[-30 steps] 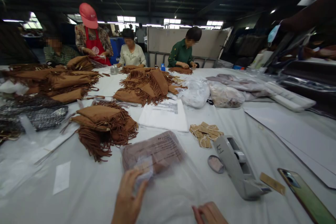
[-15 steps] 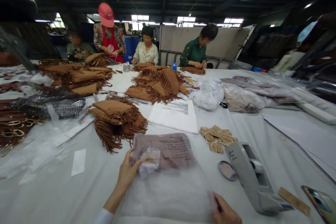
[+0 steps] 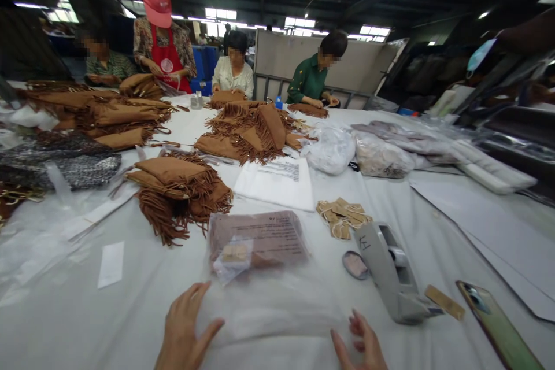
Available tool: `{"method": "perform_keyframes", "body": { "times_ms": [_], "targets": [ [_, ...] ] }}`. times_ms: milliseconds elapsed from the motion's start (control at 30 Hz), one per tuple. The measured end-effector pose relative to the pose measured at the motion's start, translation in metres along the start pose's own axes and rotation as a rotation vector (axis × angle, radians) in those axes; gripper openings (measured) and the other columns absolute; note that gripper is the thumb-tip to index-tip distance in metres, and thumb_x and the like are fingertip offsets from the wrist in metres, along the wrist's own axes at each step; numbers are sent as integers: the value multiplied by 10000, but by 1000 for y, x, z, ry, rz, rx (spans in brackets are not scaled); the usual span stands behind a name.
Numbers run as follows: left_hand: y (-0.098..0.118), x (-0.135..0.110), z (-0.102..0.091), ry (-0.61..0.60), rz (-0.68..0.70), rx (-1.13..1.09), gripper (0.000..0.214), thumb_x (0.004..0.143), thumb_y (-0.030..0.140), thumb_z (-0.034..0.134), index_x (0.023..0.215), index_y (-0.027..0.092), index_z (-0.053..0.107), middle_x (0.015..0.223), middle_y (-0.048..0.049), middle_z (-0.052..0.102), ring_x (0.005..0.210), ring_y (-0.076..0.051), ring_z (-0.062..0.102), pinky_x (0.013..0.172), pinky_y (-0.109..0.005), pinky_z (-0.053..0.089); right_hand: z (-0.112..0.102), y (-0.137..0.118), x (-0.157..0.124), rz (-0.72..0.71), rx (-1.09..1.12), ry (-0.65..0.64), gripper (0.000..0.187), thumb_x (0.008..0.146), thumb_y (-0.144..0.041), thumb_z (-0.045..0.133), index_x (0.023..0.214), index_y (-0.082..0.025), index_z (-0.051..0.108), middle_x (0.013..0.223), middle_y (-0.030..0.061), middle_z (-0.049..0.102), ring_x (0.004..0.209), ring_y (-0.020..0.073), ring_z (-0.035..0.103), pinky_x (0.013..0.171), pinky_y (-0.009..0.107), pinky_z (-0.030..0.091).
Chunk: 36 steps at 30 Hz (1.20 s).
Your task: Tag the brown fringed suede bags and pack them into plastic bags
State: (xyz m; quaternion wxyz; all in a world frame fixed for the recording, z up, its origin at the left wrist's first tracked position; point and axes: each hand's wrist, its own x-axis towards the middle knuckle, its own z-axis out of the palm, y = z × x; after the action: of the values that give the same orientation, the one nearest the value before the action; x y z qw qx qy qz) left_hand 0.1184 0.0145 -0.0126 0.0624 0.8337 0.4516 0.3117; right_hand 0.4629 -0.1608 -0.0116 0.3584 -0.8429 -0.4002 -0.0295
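Note:
A clear plastic bag (image 3: 269,295) lies flat on the white table in front of me, with a folded brown garment (image 3: 260,236) and a small tan tag (image 3: 234,252) in its far half. My left hand (image 3: 184,332) rests open at the bag's near left edge, fingers spread. At the bag's near right corner my right hand (image 3: 362,344) is also open, fingertips touching the plastic. Neither hand holds anything.
A grey tape dispenser (image 3: 390,272) stands right of the bag, with a phone (image 3: 498,324) and tan tags (image 3: 342,217) nearby. Brown fringed garments (image 3: 180,191) are piled to the left and centre. A white paper stack (image 3: 277,182) lies beyond. Several people work at the far side.
My left hand has let go of the bagged garment and drawn back to the near left edge. My right hand opened and now lies flat at the bag's near right corner.

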Motion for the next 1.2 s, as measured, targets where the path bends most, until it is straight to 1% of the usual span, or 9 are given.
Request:
{"method": "perform_keyframes", "body": {
  "times_ms": [67,133,233,300,433,600,900,1000,1200],
  "targets": [
    [1,16,-2,78,-96,-56,574,870,470,527,1369,233,371,1218,-136,557,1096,-305,536,901,-513,471,1,-2,10,-21,70,-50,506,766,-526,552,1124,-173,603,1014,99,710,832,234,692,691,325,583],
    [17,49,-4,11,-49,-155,493,899,419,497,1347,237,400,1274,-127,526,1181,-287,492,981,-505,435,2,-5,17,-6,117,-118,399,770,-480,537,1013,-189,662,939,78,734,758,221,700,685,314,583],
    [68,115,4,-284,249,-314,412,949,355,402,1350,263,418,1369,-102,481,1293,-246,409,1075,-476,363,2,-16,21,63,164,-173,326,753,-428,547,941,-202,687,817,49,739,670,207,689,672,303,572],
    [106,157,20,-465,426,-302,431,965,394,334,1379,293,394,1436,-86,429,1358,-271,321,1125,-565,228,3,-25,22,105,204,-169,274,736,-412,563,886,-210,674,847,51,738,741,216,693,720,307,559],
    [147,207,71,-832,482,-124,549,946,555,177,1434,334,300,1542,-90,253,1414,-374,143,1072,-693,113,8,-38,24,185,378,-148,184,707,-401,578,670,-226,534,803,54,721,773,213,681,728,291,537],
    [138,213,114,-966,469,-48,660,896,657,121,1433,324,313,1558,-102,196,1408,-428,94,1038,-731,70,15,-33,22,255,369,-89,166,688,-372,563,648,-237,474,604,-12,628,559,159,612,567,244,496],
    [133,206,126,-952,470,-25,699,862,711,122,1440,353,281,1567,-89,167,1412,-425,64,1048,-713,-1,-4,-29,2,225,64,126,186,756,-388,498,741,-234,600,556,-11,638,522,172,619,581,258,472],
    [132,205,129,-941,470,-25,691,864,711,152,1435,350,297,1566,-88,173,1412,-425,65,1043,-717,-3,-14,-18,-14,308,37,177,215,780,-413,486,803,-234,603,600,3,642,547,179,619,570,264,479],
    [132,201,130,-919,471,-28,659,874,695,186,1427,358,313,1564,-77,190,1411,-426,71,1033,-730,-4,-11,-9,-16,308,290,-15,603,766,-460,565,1278,-154,476,953,83,689,627,148,629,591,263,545]
  ]
}}
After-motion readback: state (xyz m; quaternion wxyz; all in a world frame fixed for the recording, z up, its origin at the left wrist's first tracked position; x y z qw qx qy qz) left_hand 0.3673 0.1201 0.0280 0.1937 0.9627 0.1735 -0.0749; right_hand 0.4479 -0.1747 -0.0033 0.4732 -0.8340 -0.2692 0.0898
